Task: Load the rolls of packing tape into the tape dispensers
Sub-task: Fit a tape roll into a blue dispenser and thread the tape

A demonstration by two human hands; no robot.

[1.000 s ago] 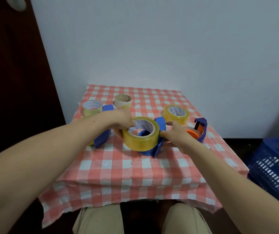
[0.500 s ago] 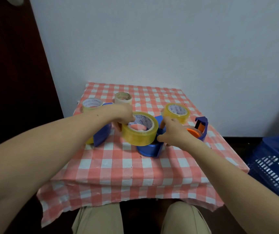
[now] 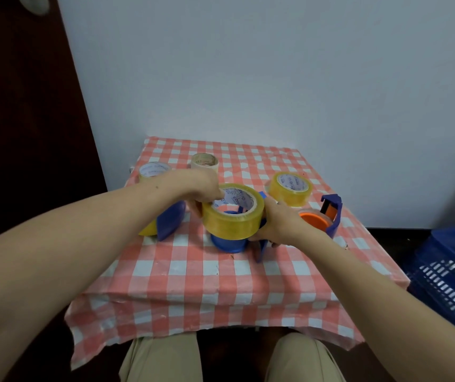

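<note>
My left hand [image 3: 203, 188] grips a yellow tape roll [image 3: 233, 220] at its far left rim, thumb inside the core. The roll is tilted and sits partly over the round hub of a blue dispenser [image 3: 229, 244] in the middle of the table. My right hand [image 3: 277, 223] holds that dispenser's frame on the right side. A second blue dispenser [image 3: 170, 223] with a yellow roll in it lies to the left. A third blue dispenser with an orange hub [image 3: 322, 219] stands on the right.
Loose rolls lie on the checked tablecloth [image 3: 193, 274]: a yellow one [image 3: 289, 188] at right, a yellowish one [image 3: 153, 170] at far left, a small pale one [image 3: 205, 162] at the back. A blue crate [image 3: 452, 274] stands right of the table. A dark door is on the left.
The roll was lifted off the table by my left hand and now sits tilted over the blue hub. My right hand stayed on the dispenser frame.
</note>
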